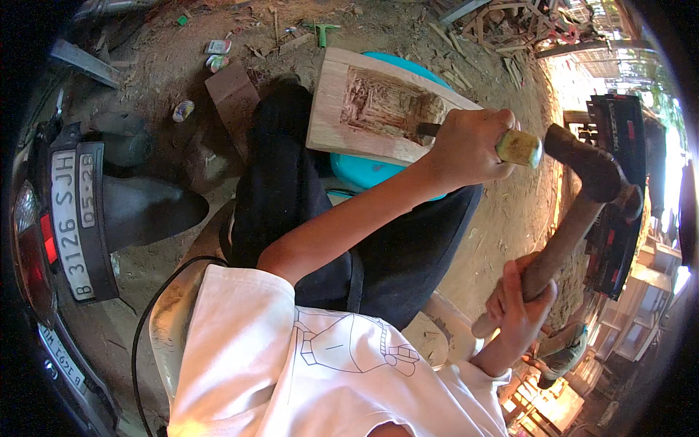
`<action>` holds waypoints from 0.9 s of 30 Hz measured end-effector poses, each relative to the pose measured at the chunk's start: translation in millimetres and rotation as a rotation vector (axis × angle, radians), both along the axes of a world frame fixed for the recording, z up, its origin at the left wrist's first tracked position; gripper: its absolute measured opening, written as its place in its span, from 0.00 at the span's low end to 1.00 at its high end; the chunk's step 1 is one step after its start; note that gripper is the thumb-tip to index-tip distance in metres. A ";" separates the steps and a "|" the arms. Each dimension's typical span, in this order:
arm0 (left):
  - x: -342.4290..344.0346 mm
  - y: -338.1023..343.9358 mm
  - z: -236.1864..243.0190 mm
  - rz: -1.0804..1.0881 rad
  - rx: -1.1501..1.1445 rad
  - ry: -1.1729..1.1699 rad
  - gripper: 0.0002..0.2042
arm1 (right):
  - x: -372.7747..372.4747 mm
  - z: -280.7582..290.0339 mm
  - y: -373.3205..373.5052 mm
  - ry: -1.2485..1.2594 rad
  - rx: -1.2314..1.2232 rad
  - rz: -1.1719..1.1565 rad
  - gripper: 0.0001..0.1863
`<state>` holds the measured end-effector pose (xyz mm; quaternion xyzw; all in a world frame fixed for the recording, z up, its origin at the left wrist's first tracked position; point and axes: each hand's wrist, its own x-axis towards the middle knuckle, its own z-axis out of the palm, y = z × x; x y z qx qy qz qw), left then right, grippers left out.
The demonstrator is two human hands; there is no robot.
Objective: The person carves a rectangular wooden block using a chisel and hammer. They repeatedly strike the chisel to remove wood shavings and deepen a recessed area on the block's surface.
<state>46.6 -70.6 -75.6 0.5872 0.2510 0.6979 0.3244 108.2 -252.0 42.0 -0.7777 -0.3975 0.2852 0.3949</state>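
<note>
My left hand (470,146) is closed around a chisel (520,148) with a yellowish handle. Its dark blade rests in the rough, carved hollow of a pale wooden block (328,102). Under the block is a bright blue support (364,169), probably a stool seat, mostly covered. My right hand (520,309) grips a hammer (566,237) by its wooden handle. The dark hammer head is raised beside the butt of the chisel, and a small gap shows between them. My legs in black trousers are on either side of the blue support.
At the left stands the rear of a motorbike (76,218). A brown board (233,102), small cups and a green tool (322,33) lie on the dirt floor. Wood scraps (510,47) are piled at the far right. A dark truck-like vehicle (615,197) and another person (564,353) are on the right.
</note>
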 end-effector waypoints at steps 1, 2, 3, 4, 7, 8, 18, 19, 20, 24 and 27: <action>0.6 -0.1 0.2 0.018 -0.004 0.006 0.12 | -0.7 2.3 -1.9 0.024 0.085 -0.007 0.06; 2.1 -1.7 1.8 0.004 -0.009 0.003 0.12 | -2.6 3.4 -3.6 0.047 0.170 -0.013 0.06; 1.7 -4.0 2.8 -0.004 -0.017 0.003 0.12 | -4.2 3.1 -5.2 0.074 0.252 -0.012 0.06; 1.5 -5.2 3.8 -0.011 -0.025 0.003 0.12 | -3.8 0.9 -11.9 0.068 0.324 -0.075 0.07; 2.2 -2.5 5.7 0.032 0.027 0.004 0.13 | 17.6 -13.2 -12.0 -0.016 0.349 0.056 0.08; 1.2 -4.0 6.1 0.017 0.015 0.010 0.13 | 22.7 -34.5 -15.4 -0.009 0.380 0.029 0.07; 4.1 -3.4 -3.6 -0.061 0.003 0.168 0.09 | 27.1 -28.6 -19.5 0.088 0.354 0.094 0.05; 4.1 -3.3 -3.4 -0.084 -0.003 0.150 0.08 | 29.0 -29.8 -20.3 0.061 0.412 0.108 0.04; 2.8 -3.1 -3.1 -0.074 0.002 0.156 0.08 | 29.2 -29.7 -20.3 0.044 0.431 0.138 0.03; 1.2 -2.1 -0.3 -0.044 -0.017 0.120 0.09 | 33.1 -43.1 -25.7 0.160 0.477 0.088 0.04; -1.8 -3.5 0.4 -0.036 -0.038 0.151 0.11 | 38.3 -47.7 -26.7 0.127 0.388 0.111 0.06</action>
